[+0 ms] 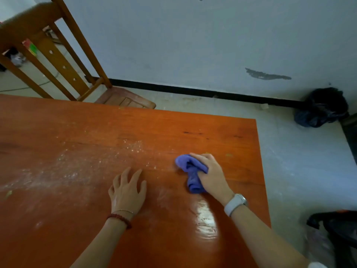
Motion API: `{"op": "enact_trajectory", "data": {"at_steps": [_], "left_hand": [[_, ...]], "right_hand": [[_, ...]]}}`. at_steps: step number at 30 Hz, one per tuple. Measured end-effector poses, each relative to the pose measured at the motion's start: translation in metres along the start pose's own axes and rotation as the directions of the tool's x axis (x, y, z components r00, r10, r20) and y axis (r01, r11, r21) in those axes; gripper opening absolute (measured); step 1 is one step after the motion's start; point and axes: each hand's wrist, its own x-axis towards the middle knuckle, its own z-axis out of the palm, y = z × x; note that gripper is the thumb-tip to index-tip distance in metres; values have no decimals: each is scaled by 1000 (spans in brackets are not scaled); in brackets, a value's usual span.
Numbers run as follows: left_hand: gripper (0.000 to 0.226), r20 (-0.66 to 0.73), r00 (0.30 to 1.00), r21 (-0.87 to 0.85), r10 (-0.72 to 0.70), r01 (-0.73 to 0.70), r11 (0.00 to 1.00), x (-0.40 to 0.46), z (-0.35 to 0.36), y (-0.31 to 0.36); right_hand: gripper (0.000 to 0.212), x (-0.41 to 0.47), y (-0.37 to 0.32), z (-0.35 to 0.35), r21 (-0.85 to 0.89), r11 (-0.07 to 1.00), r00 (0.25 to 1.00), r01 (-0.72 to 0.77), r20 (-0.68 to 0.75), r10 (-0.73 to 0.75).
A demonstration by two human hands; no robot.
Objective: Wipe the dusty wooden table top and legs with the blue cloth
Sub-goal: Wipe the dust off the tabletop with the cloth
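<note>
A reddish-orange wooden table top (96,122) fills the lower left of the head view. White dust (81,163) streaks across its middle and left. My right hand (210,175) grips a bunched blue cloth (190,171) and holds it down on the table, right of the dust. My left hand (127,190) rests flat on the table with fingers spread, a little left of the cloth. The table legs are hidden below the top.
A wooden chair (58,60) stands at the table's far left edge. A grey wall with a black skirting (193,91) runs behind. A dark bag (322,107) lies on the floor at the right, and another dark object (336,229) sits near the lower right corner.
</note>
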Motion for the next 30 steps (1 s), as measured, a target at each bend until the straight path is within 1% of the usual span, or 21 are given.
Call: {"op": "enact_trajectory", "data": {"at_steps": [2,4,5,7,8,9,10,11,12,13,14,15,16,17,19,21,23,25,27,29,30], "left_hand": [[48,-16,1000,-17,-12,11,1000,6,-4,2],[51,0,1000,-7,-12,12,1000,13,-6,5],[52,11,1000,4,-9,9,1000,17,-6,5],[54,38,999,24,-10,9,1000,25,-5,6],[54,50,999,35,-14,12,999,28,-4,6],[54,56,998,45,-19,16,999,31,-3,6],[54,53,998,53,-21,18,998,32,-3,6],[54,45,999,58,-22,19,998,33,-2,6],[54,37,999,60,-23,21,998,33,-2,6],[54,32,999,59,-26,24,998,32,-2,6],[54,29,999,58,-26,24,998,32,-2,5],[54,27,999,58,-26,24,998,31,-1,4],[54,24,999,58,-26,25,998,31,-1,4],[54,18,999,56,-27,26,998,31,0,4],[53,-5,1000,47,-29,29,998,32,1,5],[52,-32,999,39,-36,37,999,33,2,8],[52,-42,998,33,-43,44,998,34,4,8],[51,-45,998,31,-37,39,999,34,5,7],[51,-45,999,37,-30,31,999,33,4,6],[52,-37,999,44,-24,26,999,34,4,5],[52,-30,999,49,-25,27,998,34,4,5]], "right_hand": [[52,9,10,-25,41,992,957,-119,-261,125],[52,18,27,-55,-27,965,825,-261,-525,208],[54,23,33,-69,-28,942,753,-334,-609,249],[57,35,40,-88,21,860,633,-511,-668,392],[59,41,42,-88,8,799,601,-602,-654,460],[60,44,38,-84,-63,755,614,-653,-628,479],[62,46,33,-75,-172,746,672,-643,-595,442],[63,47,25,-61,-296,774,770,-559,-531,353],[61,48,18,-45,-407,816,878,-411,-417,235],[57,49,11,-30,-463,854,958,-235,-260,123],[52,51,6,-19,-439,894,993,-87,-105,45],[48,53,2,-15,-351,936,1000,-8,12,13],[46,55,-2,-18,-244,970,998,4,65,12],[46,58,-4,-26,-148,989,999,-25,23,28],[49,62,-3,-53,-53,992,967,-116,-236,100],[50,65,7,-86,-69,969,853,-236,-492,173],[51,69,19,-107,-103,903,727,-416,-634,263],[51,79,32,-109,-137,811,674,-569,-643,364],[53,94,40,-97,-214,727,675,-652,-600,429],[55,108,36,-79,-286,704,708,-650,-563,426],[55,114,30,-67,-341,721,758,-603,-525,386]]}}
